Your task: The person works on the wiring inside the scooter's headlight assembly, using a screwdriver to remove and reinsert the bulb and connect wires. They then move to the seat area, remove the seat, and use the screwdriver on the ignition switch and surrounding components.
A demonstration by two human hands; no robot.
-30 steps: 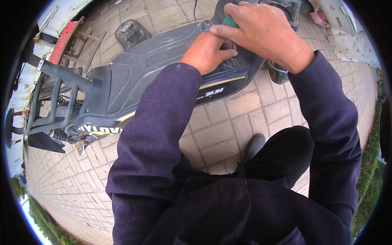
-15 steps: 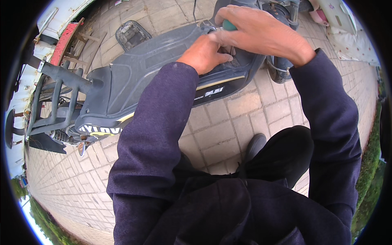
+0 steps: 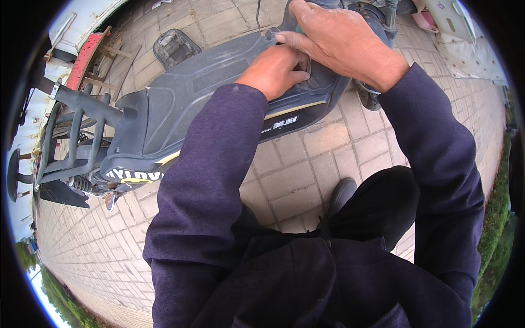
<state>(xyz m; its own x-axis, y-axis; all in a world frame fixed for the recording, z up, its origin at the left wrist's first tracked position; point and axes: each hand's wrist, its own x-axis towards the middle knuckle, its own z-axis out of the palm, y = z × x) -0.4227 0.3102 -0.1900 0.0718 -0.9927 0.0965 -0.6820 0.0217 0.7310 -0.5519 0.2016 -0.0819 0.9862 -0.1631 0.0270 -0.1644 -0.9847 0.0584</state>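
A dark grey electric scooter (image 3: 202, 76) lies across the upper part of the view, with its flat footboard below my hands. My right hand (image 3: 347, 46) is closed round a green-handled tool (image 3: 299, 27), which looks like a screwdriver; only a sliver of the handle shows. Just left of it and lower, my left hand (image 3: 276, 70) rests at the front end of the footboard. Its thumb and fingers are curled together beside the tool's lower end, and what they hold is hidden. My right thumb reaches over the left fingers.
A dark detached cover (image 3: 176, 48) lies on the paving beyond the footboard. The scooter's tubular frame (image 3: 82, 117) is at the left, near a red board (image 3: 87, 60). Its front wheel (image 3: 372, 95) is at the right. Brick paving (image 3: 295, 186) spreads around my feet.
My right hand has turned and shifted slightly right over the tool, covering more of the green handle. The left hand stays almost in place.
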